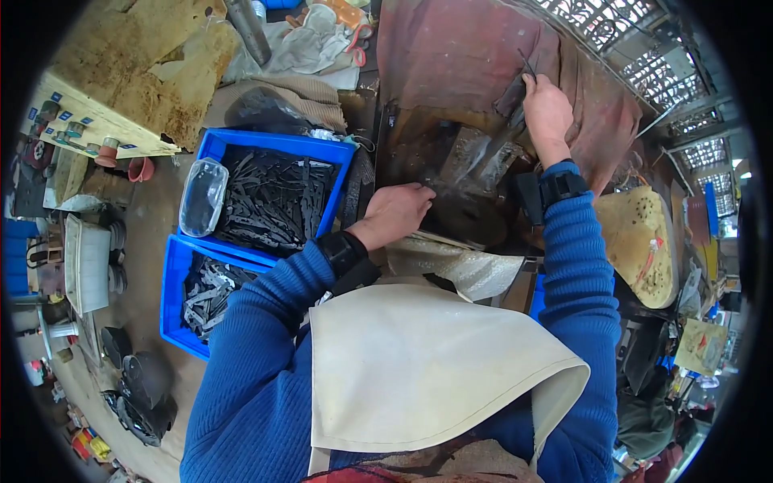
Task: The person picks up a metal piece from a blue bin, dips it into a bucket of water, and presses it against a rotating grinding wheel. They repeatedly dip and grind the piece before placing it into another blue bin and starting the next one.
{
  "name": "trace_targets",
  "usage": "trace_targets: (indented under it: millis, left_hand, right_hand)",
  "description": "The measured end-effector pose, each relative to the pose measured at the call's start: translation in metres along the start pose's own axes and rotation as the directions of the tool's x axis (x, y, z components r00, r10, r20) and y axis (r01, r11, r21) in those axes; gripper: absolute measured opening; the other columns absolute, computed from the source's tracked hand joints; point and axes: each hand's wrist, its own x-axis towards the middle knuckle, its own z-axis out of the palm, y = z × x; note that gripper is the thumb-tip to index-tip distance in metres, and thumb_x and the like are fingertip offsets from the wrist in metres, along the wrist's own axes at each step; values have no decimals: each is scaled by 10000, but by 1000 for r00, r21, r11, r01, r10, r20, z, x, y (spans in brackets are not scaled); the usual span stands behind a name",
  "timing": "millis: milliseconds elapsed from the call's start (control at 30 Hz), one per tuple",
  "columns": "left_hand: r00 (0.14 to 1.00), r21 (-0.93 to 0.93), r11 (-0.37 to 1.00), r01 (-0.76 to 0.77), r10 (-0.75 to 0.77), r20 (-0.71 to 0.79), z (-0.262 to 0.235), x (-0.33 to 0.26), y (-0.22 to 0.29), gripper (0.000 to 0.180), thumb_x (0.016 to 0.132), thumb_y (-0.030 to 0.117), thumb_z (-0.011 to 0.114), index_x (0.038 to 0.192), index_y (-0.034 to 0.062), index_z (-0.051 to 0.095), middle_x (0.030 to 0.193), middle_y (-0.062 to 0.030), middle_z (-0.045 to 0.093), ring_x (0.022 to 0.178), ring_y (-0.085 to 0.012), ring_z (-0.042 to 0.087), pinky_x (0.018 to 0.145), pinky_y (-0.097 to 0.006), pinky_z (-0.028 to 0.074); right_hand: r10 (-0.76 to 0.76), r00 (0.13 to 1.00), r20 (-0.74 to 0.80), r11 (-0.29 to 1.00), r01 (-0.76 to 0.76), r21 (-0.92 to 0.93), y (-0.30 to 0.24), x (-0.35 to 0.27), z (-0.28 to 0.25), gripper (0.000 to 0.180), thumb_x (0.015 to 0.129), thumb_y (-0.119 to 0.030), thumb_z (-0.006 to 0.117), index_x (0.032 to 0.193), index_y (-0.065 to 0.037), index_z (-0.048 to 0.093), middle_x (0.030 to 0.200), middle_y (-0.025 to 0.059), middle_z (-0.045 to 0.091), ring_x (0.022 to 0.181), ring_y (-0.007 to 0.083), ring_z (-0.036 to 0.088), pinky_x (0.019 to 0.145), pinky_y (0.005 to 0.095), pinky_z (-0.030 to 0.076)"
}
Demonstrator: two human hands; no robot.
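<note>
Blue bins of dark strips, left, clear tub overlapping one; reddish cloth, far; right hand pinching thin piece; left hand, grip unclear.

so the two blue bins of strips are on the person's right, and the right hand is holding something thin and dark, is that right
Wrong side: the head view shows the two blue bins of strips on the person's left. The right hand is indeed holding something thin and dark.
</note>
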Motion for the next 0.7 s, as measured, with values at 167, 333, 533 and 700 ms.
trace_targets:
  millis: [167, 333, 533, 700]
  left_hand:
    - [999, 87, 995, 53, -52, -14, -16, -7, -13, 193, 862, 185, 571, 1007, 113, 677, 920, -120, 672, 843, -318, 654, 707, -426, 535]
    - [1000, 108, 994, 15, -12, -28, -26, -10, 17, 118, 790, 163, 571, 764, 100, 667, 737, -139, 658, 686, -315, 657, 536, -448, 514]
    - [999, 184, 983, 23, -14, -46, 40, -5, -8, 108, 703, 171, 621, 697, 74, 669, 690, -155, 650, 677, -353, 659, 583, -444, 536]
    - [988, 97, 995, -36, 50, -144, 17, -11, -2, 94, 780, 136, 598, 803, 83, 672, 805, -140, 659, 788, -364, 640, 679, -439, 527]
  right_hand:
    - [-108, 993, -39, 991, 111, 70, -32, 15, 3, 365, 963, -414, 483, 929, -91, 650, 847, 197, 675, 842, 428, 631, 718, 524, 504]
    - [-439, 898, 3, 884, 433, -178, 64, 11, 36, 338, 945, -159, 483, 1248, -165, 635, 1275, 123, 608, 990, 290, 653, 849, 359, 539]
    - [-116, 991, 66, 991, 111, 81, 58, 12, 42, 337, 990, -293, 527, 1156, -23, 640, 968, 218, 685, 863, 349, 661, 729, 416, 517]
    - [-235, 938, -256, 965, 257, 56, -5, -29, -35, 385, 967, -366, 514, 848, -30, 658, 722, 195, 674, 605, 408, 647, 500, 495, 490]
